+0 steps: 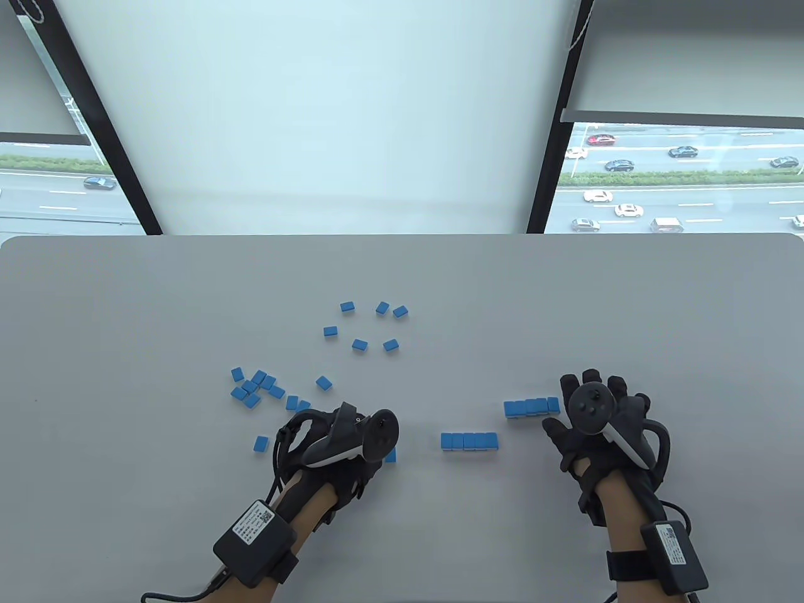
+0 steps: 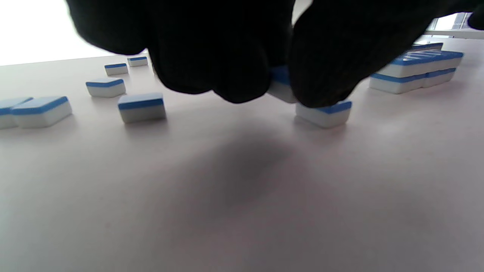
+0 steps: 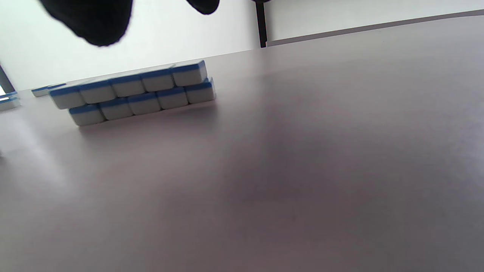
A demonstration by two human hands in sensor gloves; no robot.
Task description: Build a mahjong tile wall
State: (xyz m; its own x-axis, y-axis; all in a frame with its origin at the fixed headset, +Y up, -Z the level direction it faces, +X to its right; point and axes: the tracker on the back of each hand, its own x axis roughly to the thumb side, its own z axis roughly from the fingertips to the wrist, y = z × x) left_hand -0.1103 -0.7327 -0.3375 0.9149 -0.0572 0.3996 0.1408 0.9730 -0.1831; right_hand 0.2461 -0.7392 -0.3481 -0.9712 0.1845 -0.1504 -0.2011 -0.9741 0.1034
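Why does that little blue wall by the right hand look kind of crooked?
The two-layer wall has its top row slid sideways, so it overhangs the bottom row at one end instead of sitting flush. The other short wall looks even. Loose tiles lie scattered at odd angles.

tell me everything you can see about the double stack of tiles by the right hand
The double stack is two layers of five tiles each, blue backs up over white bodies, glossy like plastic. The top layer sits shifted slightly sideways off the bottom one. It rests flat on the grey table, beside the right hand, whose fingers hang above it in the wrist view without visibly touching it. A separate short row lies apart, nearer the left hand.
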